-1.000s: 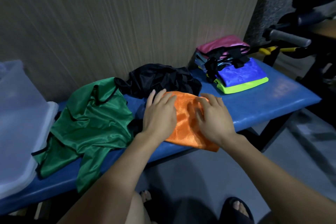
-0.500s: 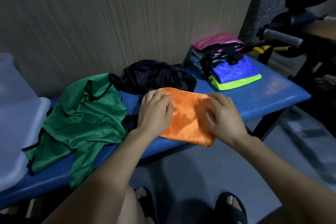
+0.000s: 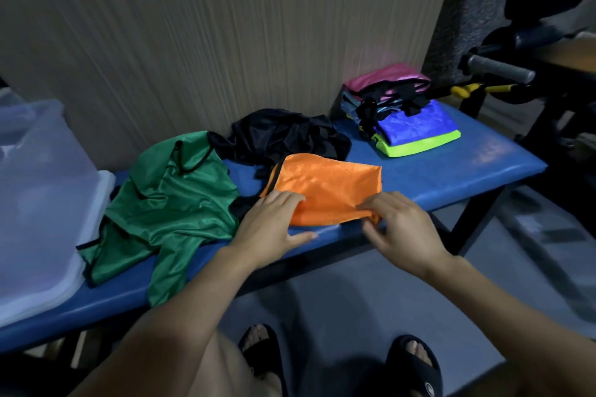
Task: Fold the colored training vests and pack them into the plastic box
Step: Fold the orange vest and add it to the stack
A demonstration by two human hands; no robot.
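A folded orange vest lies on the blue bench. My left hand grips its near left corner, fingers tucked under the fabric. My right hand pinches its near right corner. An unfolded green vest sprawls to the left, and a crumpled black vest lies behind the orange one. A stack of folded vests, pink, blue and lime, sits at the far right. The clear plastic box stands at the left end of the bench.
A wood-grain wall runs right behind the bench. Dark gym equipment with a grey handle stands at the right. My feet in black sandals are on the grey floor below the bench's front edge.
Both hands slid from pressing flat on top of the orange vest to its near edge and took hold of its two near corners. More of the orange vest now shows.
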